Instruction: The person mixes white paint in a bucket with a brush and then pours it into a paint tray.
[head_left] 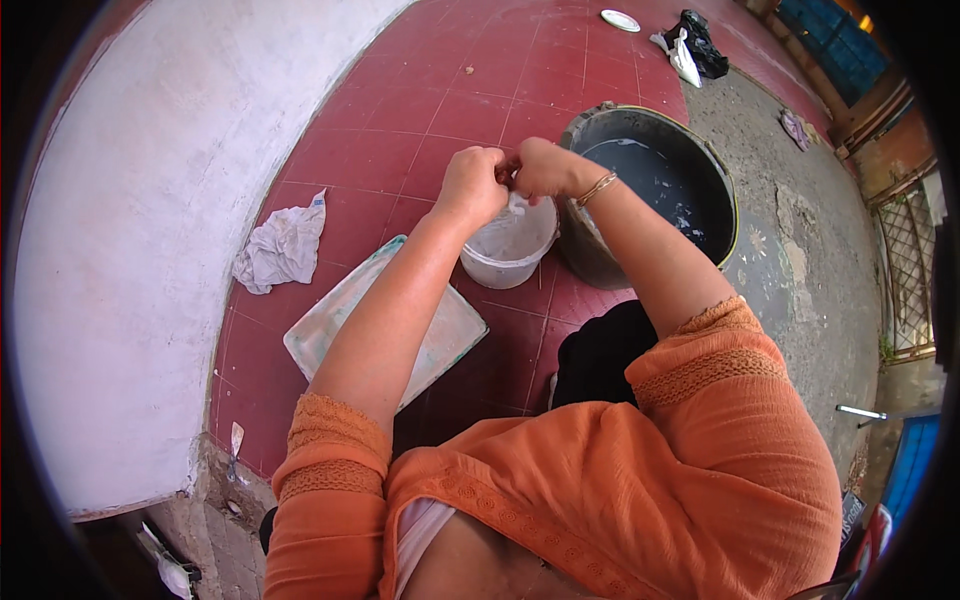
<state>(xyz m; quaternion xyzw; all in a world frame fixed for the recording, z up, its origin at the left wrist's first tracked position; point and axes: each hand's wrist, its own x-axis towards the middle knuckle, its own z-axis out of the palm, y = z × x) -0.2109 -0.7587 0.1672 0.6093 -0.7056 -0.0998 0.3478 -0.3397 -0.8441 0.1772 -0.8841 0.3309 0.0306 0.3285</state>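
Note:
My left hand (474, 186) and my right hand (546, 168) meet above a small white plastic bucket (505, 272), fingers closed and pinched together. Between and just under the fingertips shows a small whitish piece (517, 204), perhaps thin plastic or cloth; its kind is unclear. The fingers partly hide it. Whitish residue coats the bucket's inside. Just right of this bucket stands a large dark bucket (588, 248) with greyish water (655, 180) in it. Below my left forearm lies a pale rectangular tray or board (448, 338), smeared white and partly covered by the arm.
A crumpled whitish cloth (283, 248) lies on the red tiles by the white wall (150, 200). A small putty-knife-like tool (235, 445) rests near the wall's lower corner. Farther off are a white plate-like disc (620, 20) and a black plastic bag (705, 45).

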